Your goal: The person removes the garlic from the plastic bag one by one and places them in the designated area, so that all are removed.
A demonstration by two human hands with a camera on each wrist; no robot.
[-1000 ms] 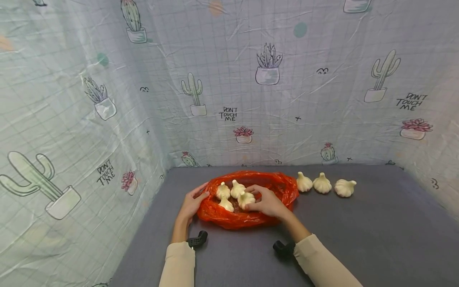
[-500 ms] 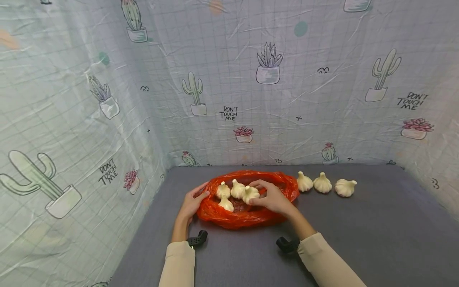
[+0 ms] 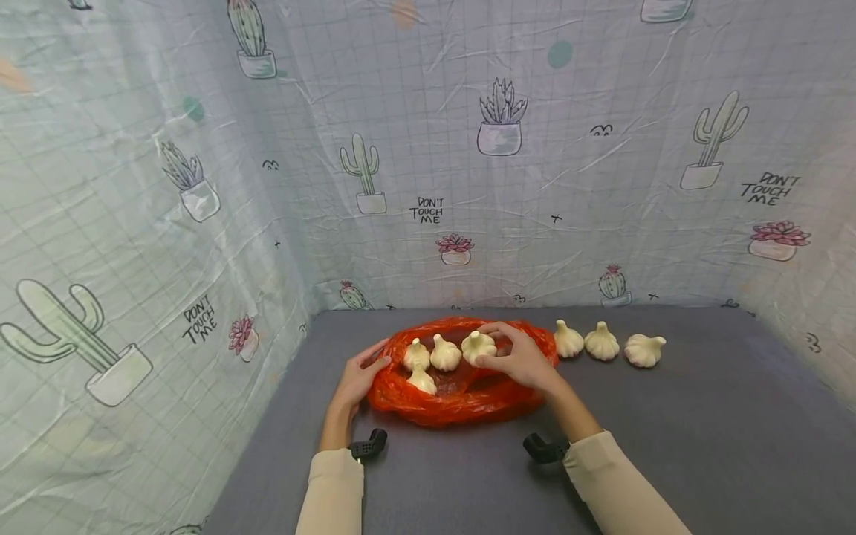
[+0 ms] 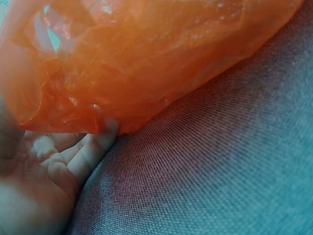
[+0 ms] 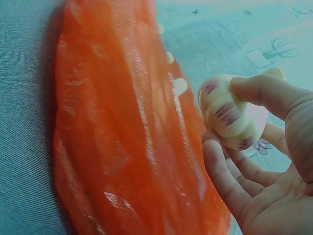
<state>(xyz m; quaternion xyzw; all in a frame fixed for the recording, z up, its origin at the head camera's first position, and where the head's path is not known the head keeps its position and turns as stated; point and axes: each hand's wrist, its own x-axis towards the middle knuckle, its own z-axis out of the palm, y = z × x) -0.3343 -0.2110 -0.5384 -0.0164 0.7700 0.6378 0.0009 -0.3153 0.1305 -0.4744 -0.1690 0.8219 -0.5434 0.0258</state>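
A crinkled red plastic bag (image 3: 435, 413) lies on the table with its mouth spread wide. My left hand (image 3: 356, 380) holds the bag's left rim, thumb over the edge; in the left wrist view its fingers (image 4: 88, 156) reach beneath the orange-looking film. Between thumb and fingers my right hand (image 3: 524, 360) pinches a garlic bulb (image 3: 478, 348) above the bag's opening. Purple streaks mark that bulb's underside in the right wrist view (image 5: 227, 115). Three more bulbs sit inside the bag towards its left: one at the back (image 3: 445, 354), one at left (image 3: 416, 355), one in front (image 3: 421, 381).
Three garlic bulbs stand in a row right of the bag: a near one (image 3: 568, 340), a middle one (image 3: 602, 342) and a tipped one (image 3: 644, 350). The dark grey table (image 3: 669, 446) meets a cactus-print cloth wall (image 3: 521, 208) behind and at both sides.
My right hand has lifted the garlic bulb from among the others and carried it to the right and slightly back. The left hand stays on the bag's rim.
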